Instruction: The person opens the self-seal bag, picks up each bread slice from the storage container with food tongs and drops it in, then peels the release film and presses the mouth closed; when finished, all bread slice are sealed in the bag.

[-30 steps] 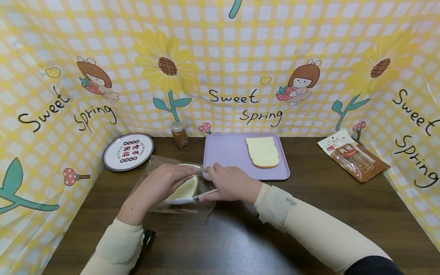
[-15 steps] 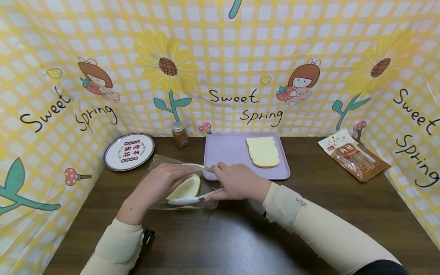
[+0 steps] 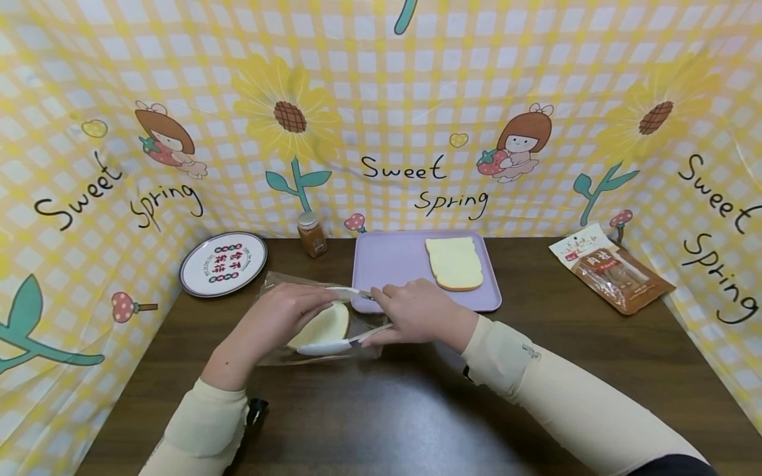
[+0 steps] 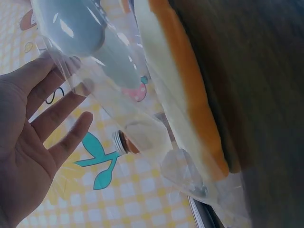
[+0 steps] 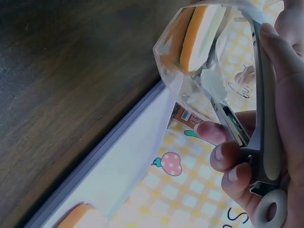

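Observation:
My right hand [image 3: 419, 311] grips a pair of tongs [image 5: 268, 104] with pale, broad tips. Those tips reach into a clear plastic bag [image 3: 280, 281], on either side of a bread slice [image 3: 332, 324] with an orange-brown crust. In the right wrist view, this slice [image 5: 197, 40] shows edge-on inside the film. My left hand [image 3: 282, 311] lies over the bag from the left, partly hiding the bread. Its fingers [image 4: 66, 111] are straight and spread in the left wrist view, with some fingertips overlapping the film.
Another bread slice [image 3: 455, 264] lies on the right part of a purple tray [image 3: 387, 264] behind my right hand. A printed plate [image 3: 202, 277] and a spice jar [image 3: 312, 238] stand at the back left. A brown food packet [image 3: 619, 274] lies at the far right.
My right hand has shifted to the right with the tongs. The bread slice between the tips has slid slightly right within the bag. My left hand stays nearly in place.

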`<state>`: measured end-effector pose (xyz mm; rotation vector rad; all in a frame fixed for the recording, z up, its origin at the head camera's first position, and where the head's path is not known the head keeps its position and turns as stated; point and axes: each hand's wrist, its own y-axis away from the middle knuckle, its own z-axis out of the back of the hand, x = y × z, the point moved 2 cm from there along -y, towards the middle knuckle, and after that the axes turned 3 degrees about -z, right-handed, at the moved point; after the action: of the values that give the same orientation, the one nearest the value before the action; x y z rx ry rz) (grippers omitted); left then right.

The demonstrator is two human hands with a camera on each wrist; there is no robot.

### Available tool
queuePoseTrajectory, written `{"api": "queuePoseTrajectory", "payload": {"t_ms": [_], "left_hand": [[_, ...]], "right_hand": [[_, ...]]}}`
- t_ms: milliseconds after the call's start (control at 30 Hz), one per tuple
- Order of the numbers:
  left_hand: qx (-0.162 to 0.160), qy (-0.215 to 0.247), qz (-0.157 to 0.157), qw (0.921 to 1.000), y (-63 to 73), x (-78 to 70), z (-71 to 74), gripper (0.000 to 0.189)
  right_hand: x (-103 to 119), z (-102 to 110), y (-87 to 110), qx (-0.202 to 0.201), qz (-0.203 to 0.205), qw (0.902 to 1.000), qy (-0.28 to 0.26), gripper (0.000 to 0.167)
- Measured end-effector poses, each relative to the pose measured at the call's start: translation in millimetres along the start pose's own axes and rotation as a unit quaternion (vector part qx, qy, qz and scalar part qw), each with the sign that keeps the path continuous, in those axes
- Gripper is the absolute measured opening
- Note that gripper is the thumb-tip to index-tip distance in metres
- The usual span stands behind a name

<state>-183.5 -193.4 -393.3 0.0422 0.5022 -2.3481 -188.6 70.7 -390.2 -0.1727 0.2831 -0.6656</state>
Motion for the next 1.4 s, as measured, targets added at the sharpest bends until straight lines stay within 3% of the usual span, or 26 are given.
{"api": "queuePoseTrajectory", "payload": {"t_ms": [267,500,800,1400], "left_hand": [[0.009,-0.017,0.002,0.9998,1.3,0.6,1.8,0.031],[-0.005,-0.020,-0.004,0.9998,2.2,1.1,1.5,0.030],[0.001,-0.024,0.024,0.9994,3.9,0.2,0.2,0.030],[-0.001,-0.036,0.046,0.9983,5.4,-0.4,0.0,0.030]], "right_hand": [[3,2,9.9,-0.014,-0.014,0.9996,0.019,0.078],[3,7,22.3,-0.049,-0.018,0.9976,0.045,0.075],[-3,14,46.2,-0.089,-0.014,0.9935,0.070,0.074],[-28,29,95.5,-0.129,-0.056,0.9900,-0.005,0.084]]}}
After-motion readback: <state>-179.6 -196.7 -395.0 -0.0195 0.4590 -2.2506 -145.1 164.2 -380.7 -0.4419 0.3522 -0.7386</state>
